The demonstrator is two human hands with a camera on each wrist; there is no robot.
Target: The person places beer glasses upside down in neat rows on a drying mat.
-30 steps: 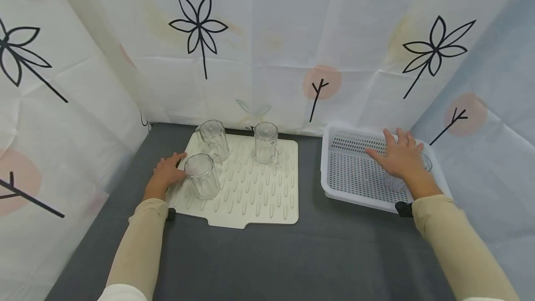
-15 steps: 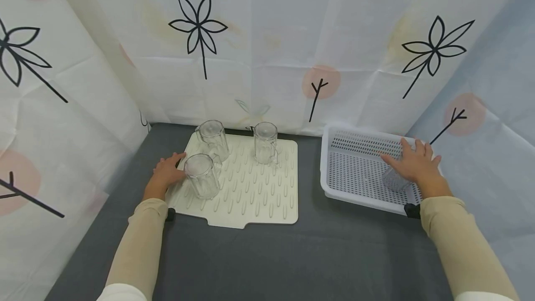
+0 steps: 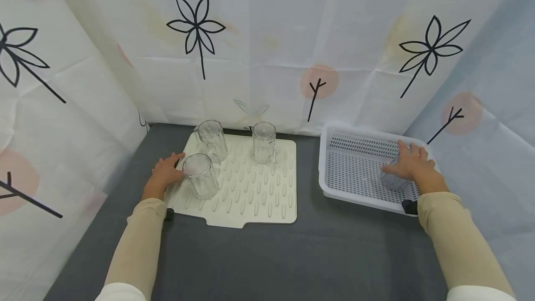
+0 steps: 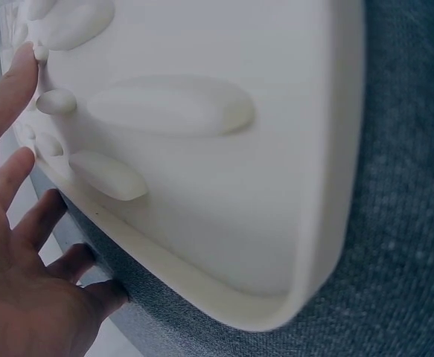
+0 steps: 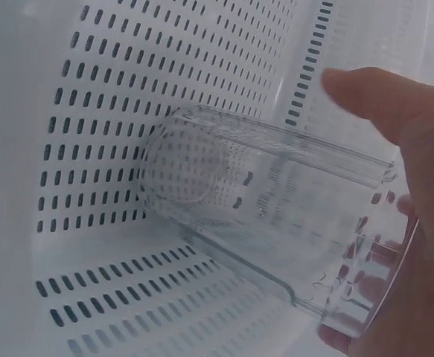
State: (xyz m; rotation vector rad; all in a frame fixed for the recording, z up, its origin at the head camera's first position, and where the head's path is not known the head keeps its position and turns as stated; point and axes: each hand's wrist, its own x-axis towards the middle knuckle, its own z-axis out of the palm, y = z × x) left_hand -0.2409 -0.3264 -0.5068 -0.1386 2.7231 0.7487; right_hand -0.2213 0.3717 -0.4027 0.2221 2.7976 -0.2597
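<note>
In the head view, my right hand [image 3: 411,167] reaches into the white basket [image 3: 363,203] over a clear glass mug [image 3: 390,182]. The right wrist view shows several fingers curled behind the glass mug [image 5: 276,201] near its broad end, seen through the glass, while the thumb [image 5: 373,97] stands out above it. My left hand [image 3: 165,174] rests at the left edge of a cream ribbed drying mat [image 3: 255,199]. Its thumb [image 4: 19,78] lies over the mat and its loose fingers [image 4: 45,216] are spread past the rim, beside the nearest glass mug [image 3: 201,178] standing there.
Two more glass mugs stand toward the mat's back, one at the left [image 3: 212,139] and one further right [image 3: 264,143]. Mat and basket sit on a dark grey cloth-covered table [image 3: 292,259]. A white patterned curtain [image 3: 267,36] encloses the back and sides.
My right hand has moved right and down onto the mug in the basket, its spread fingers curling in. The left hand and the mugs on the mat have stayed put.
</note>
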